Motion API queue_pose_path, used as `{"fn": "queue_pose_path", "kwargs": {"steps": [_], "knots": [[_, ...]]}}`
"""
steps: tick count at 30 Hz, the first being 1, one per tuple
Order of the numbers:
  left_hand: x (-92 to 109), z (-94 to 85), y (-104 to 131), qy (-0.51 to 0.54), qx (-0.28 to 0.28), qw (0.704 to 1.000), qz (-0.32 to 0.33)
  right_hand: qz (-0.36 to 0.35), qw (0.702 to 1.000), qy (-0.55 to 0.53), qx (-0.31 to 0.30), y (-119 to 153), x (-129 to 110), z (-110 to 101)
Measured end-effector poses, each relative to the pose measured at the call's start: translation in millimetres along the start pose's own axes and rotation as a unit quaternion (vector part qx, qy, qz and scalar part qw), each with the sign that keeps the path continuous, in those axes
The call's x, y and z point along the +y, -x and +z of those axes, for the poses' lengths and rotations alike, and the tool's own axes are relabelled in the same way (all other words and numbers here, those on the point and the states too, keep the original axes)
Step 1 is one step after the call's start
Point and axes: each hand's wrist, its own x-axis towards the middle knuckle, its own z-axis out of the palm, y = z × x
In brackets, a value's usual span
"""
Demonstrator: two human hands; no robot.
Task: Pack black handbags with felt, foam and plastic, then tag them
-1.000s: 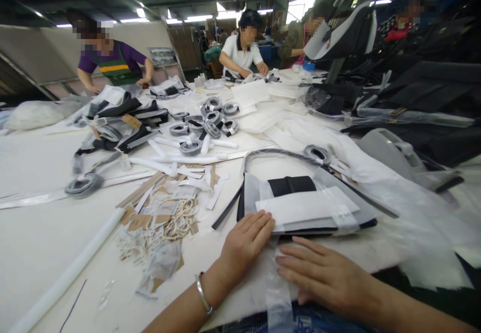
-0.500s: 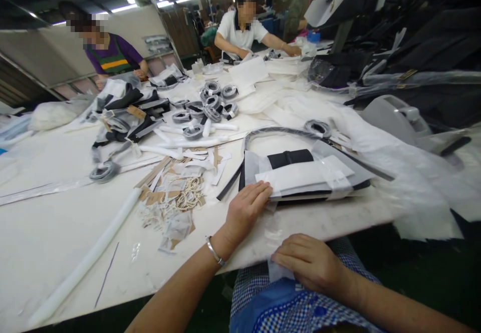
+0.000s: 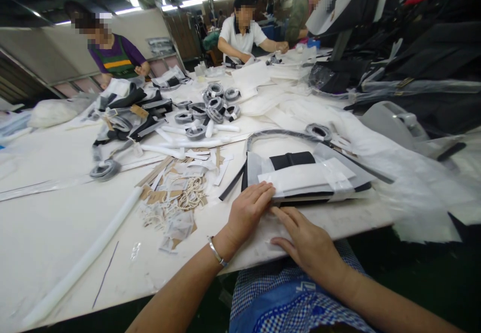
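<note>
At the near left corner of the wrapped bag (image 3: 291,159), presses with the fingers of the left hand (image 3: 251,207) held together; cannot tell if pinching anything. Right beside, touches near the same edge with the right hand (image 3: 306,235), thumb spread from fingers. Has the wrapped bag lying on the white table (image 3: 56,233), near stringed tags (image 3: 190,193) and coiled straps (image 3: 215,103).

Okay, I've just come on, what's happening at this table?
The left hand presses on the near-left edge of a black bag partly wrapped in pale sheeting, and the right hand is beside it at the table edge. Across the table, a person in a white shirt handles small items.
</note>
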Motion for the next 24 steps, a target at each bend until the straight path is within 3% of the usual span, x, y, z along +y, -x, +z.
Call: {"fn": "queue_pose_path", "kwargs": {"steps": [3,7,15,24], "knots": [[0,0.1,0,0.002,0.001,1.000,-0.002,-0.069,0.996,0.009,0.050,4,3,1],[0,0.0,-1,0.004,-0.001,1.000,-0.005,-0.155,0.987,-0.024,0.035,12,8,0],[0,0.7,-2,0.005,0.007,1.000,-0.005,-0.158,0.987,0.008,0.006,24,4,-7],[1,0.2,-2,0.002,0.002,1.000,-0.004,-0.190,0.982,0.014,0.018,13,7,-10]]}}
